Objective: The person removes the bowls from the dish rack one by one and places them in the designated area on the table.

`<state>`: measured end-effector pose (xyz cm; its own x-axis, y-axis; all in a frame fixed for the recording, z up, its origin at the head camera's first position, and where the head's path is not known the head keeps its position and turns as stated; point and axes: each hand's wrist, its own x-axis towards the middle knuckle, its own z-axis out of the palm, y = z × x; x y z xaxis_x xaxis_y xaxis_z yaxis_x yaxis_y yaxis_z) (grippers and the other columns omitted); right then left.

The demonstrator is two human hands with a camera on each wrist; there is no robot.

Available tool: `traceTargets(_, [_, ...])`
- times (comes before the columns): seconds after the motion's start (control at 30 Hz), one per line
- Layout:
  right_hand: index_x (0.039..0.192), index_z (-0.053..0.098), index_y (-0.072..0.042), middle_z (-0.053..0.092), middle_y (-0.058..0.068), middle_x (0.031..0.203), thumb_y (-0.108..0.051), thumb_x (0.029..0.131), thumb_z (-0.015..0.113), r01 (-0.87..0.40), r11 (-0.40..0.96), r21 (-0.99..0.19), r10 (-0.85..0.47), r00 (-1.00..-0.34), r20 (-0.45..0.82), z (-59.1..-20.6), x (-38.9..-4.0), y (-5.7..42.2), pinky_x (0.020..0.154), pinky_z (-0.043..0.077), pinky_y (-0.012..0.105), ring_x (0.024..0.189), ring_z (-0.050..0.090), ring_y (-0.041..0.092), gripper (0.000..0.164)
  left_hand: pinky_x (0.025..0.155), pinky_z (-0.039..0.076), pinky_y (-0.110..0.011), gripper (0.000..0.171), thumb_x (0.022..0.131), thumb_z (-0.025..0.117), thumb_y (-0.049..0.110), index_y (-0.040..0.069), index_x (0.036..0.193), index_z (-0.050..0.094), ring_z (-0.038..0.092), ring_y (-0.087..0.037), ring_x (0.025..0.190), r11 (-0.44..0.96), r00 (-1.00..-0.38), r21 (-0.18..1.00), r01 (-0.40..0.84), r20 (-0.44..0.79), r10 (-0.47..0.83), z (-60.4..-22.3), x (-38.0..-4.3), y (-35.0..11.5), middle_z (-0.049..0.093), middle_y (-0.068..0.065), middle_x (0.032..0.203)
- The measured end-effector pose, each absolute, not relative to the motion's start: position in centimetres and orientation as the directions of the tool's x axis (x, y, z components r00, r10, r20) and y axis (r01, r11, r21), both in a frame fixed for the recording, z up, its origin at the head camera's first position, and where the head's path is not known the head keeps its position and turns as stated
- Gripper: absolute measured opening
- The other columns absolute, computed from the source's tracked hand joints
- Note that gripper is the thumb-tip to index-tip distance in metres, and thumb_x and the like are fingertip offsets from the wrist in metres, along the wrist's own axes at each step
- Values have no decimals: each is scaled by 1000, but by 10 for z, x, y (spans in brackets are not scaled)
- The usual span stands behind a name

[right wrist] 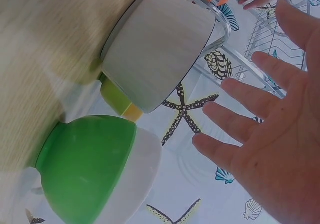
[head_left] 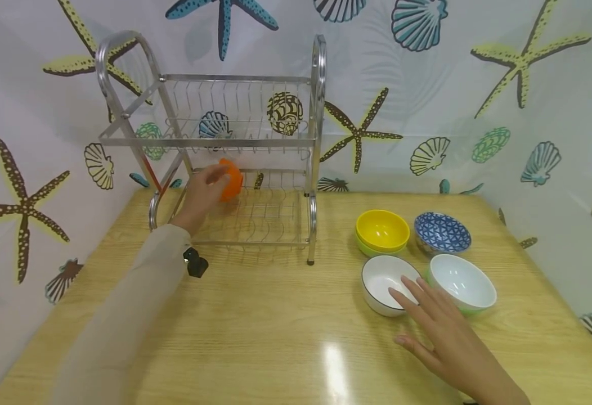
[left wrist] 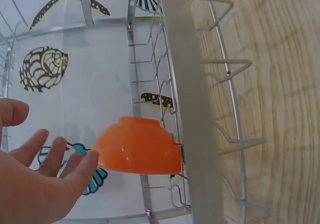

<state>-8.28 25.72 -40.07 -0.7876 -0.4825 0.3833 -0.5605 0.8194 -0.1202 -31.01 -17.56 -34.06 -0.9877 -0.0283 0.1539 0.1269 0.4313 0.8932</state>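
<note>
An orange bowl (head_left: 232,180) stands tilted on its side in the lower tier of the metal dish rack (head_left: 255,142). My left hand (head_left: 206,194) reaches in at the rack's left part, right beside it. In the left wrist view the fingers are spread and loosely bent, one fingertip at the edge of the orange bowl (left wrist: 137,146); whether it touches, I cannot tell. Over the near bowls hovers my right hand (head_left: 445,332), fingers straight and apart, holding nothing. Closest to it are a white bowl with a dark rim (head_left: 384,281) and a white bowl with a green outside (head_left: 463,281).
Behind those two, a yellow bowl (head_left: 382,229) sits in a light green bowl (head_left: 372,247), with a blue patterned bowl (head_left: 442,232) to its right. All stand on the wooden table (head_left: 255,332), right of the rack. A sea-print cloth (head_left: 453,107) hangs behind.
</note>
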Motion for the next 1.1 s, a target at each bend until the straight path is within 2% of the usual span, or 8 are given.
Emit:
traceTargets(0.17, [147, 39, -22, 33, 12, 153, -35, 82, 74, -561, 818, -126, -481, -788, 384, -401, -81, 258, 121, 8, 38, 137, 32, 39, 75, 115, 27, -48, 54, 99, 49, 25, 12, 149, 34, 16, -32, 144, 381, -997, 924, -24, 5, -75, -340, -315, -184, 18, -12, 158])
traceTargets(0.37, [146, 40, -21, 34, 13, 152, -37, 85, 71, -573, 812, -109, -491, -773, 402, -401, -78, 257, 121, 6, 35, 136, 34, 38, 71, 118, 20, -47, 59, 100, 47, 20, 9, 152, 23, 8, -29, 146, 314, -995, 947, -72, -46, -88, -347, -323, -192, 13, -10, 159])
traceTargets(0.53, [147, 40, -22, 34, 11, 153, -36, 83, 73, -550, 828, -108, -474, -790, 389, -403, -76, 258, 121, 7, 36, 138, 33, 36, 72, 115, 27, -47, 57, 101, 46, 16, 6, 152, 21, 19, -30, 144, 238, -992, 967, -86, -63, -105, -352, -326, -191, 21, -13, 157])
traceTargets(0.7, [146, 40, -23, 35, 10, 152, -35, 85, 71, -547, 829, -115, -475, -798, 370, -407, -74, 258, 121, 8, 39, 138, 33, 36, 69, 105, 37, -45, 57, 101, 46, 12, 6, 152, 21, 32, -30, 139, 107, -980, 982, -155, -139, -140, -358, -328, -186, 27, -15, 155])
traceTargets(0.87, [147, 39, -22, 35, 9, 153, -35, 87, 70, -556, 823, -116, -483, -793, 372, -407, -74, 257, 121, 8, 39, 138, 32, 35, 68, 106, 41, -37, 56, 99, 48, 8, 0, 150, 25, 39, -31, 135, 121, -975, 980, -160, -138, -176, -364, -332, -186, 33, -21, 150])
traceTargets(1.1, [147, 39, -24, 36, 7, 152, -35, 86, 70, -549, 828, -116, -482, -801, 355, -403, -72, 259, 120, 10, 41, 136, 36, 31, 69, 109, 38, -39, 54, 99, 50, 7, -3, 147, 29, 40, -33, 134, 148, -977, 977, -154, -128, -171, -368, -335, -181, 35, -22, 147])
